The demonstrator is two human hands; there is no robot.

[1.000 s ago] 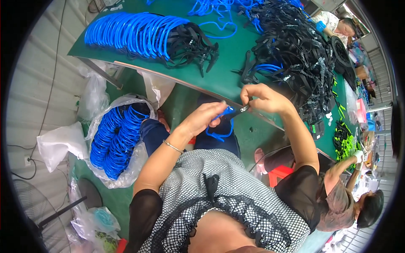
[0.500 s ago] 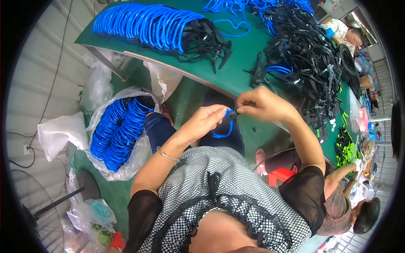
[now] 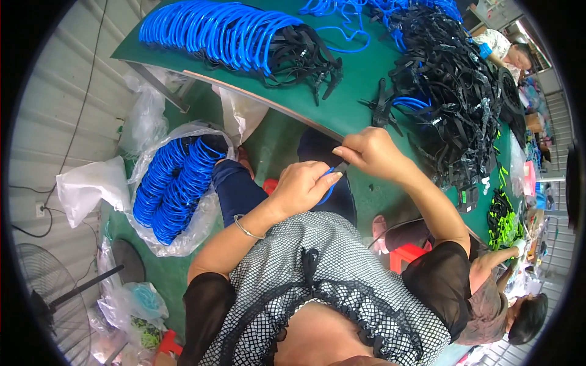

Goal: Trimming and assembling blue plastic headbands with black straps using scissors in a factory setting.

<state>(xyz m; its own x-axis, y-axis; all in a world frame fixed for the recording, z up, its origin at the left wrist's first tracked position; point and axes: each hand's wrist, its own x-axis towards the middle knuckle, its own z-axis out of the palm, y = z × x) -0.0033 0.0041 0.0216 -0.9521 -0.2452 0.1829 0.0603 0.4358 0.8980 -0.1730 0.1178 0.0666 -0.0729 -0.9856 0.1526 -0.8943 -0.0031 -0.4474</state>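
My left hand [image 3: 301, 190] is closed around a blue tube [image 3: 328, 196], with the thumb pressed along its top. Part of the tube curves out below the thumb; the rest is hidden by the fingers. Close beside it, my right hand [image 3: 373, 154] pinches a short black strap piece [image 3: 342, 166] between thumb and fingers. The strap meets the blue tube between the two hands, above my lap. How the two pieces join is too small to make out.
On the green table [image 3: 256, 91] lie a row of blue tube loops with black straps [image 3: 207, 30] and a big heap of black straps [image 3: 455, 91]. A plastic bag of blue coils [image 3: 174, 189] stands on the floor at left. Other people work at right.
My left hand has turned over, back upward, and covers more of the blue tube. My right hand has shifted slightly left and keeps its pinch on the black strap.
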